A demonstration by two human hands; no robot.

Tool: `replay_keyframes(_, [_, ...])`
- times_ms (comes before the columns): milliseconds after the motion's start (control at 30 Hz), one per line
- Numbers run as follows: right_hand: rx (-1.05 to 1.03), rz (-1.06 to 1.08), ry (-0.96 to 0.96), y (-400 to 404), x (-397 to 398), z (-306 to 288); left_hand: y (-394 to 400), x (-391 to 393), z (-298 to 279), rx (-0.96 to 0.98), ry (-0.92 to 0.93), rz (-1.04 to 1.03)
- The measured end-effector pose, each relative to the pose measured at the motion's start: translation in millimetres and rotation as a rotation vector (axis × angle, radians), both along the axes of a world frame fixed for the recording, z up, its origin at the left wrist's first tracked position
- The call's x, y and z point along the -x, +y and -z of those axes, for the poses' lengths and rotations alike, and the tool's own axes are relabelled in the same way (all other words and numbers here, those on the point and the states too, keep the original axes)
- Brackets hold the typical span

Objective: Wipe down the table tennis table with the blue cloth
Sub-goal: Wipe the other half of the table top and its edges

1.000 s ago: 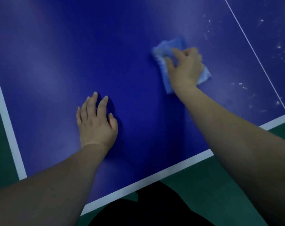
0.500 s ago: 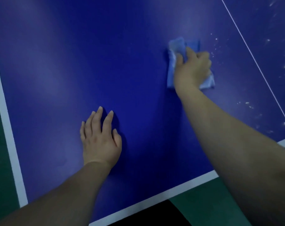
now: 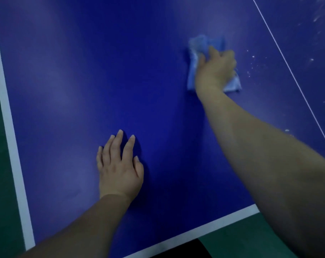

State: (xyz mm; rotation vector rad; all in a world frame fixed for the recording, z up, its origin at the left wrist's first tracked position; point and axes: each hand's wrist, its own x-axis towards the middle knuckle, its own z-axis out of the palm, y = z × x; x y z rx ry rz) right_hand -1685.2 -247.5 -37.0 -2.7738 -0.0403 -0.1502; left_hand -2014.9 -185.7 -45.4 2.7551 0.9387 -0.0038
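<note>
Slid farther up the desk (image 3: pixel 68 75) with the cloth (image 3: pixel 195 53), right hand (image 3: pixel 216 69) bunching it beside white specks (image 3: pixel 253 58). Left hand (image 3: pixel 119 168) flat, fingers straight, bracing. Best pressed evenly, swept rightward through the specks toward the line (image 3: pixel 292 75).

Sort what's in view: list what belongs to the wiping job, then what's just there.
Job: blue cloth, gripped by the right hand; table tennis table; white specks beside the cloth; left hand, resting flat on the table.

Just there: green floor.
</note>
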Motion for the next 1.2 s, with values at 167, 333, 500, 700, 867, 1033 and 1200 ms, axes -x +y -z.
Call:
replay_keyframes(167, [-0.084, -0.221, -0.025, -26, 109, 3, -1, 1, -2, 0.01, -0.003, 0.002])
replay_keyframes(333, [-0.009, -0.615, -0.057, -33, 77, -6, 0, 1, -1, 0.017, -0.008, 0.007])
replay_keyframes(500, [-0.109, 0.069, -0.046, -120, 97, 1, 0, 2, 0, 0.031, 0.006, 0.002])
replay_keyframes(700, [-0.061, -0.57, -0.107, -114, 182, 0, -1, 1, -1, 0.058, -0.023, 0.001])
replay_keyframes(867, [-0.038, -0.189, -0.095, -157, 113, -5, -1, 2, 1, 0.048, -0.049, 0.012])
replay_keyframes(1033, [-0.068, -0.027, -0.097, -148, 183, -2, -1, 4, 3, 0.053, -0.057, 0.014])
replay_keyframes(1200, [-0.066, -0.604, -0.113, -162, 203, -3, -1, 4, 3, 0.057, -0.058, 0.012])
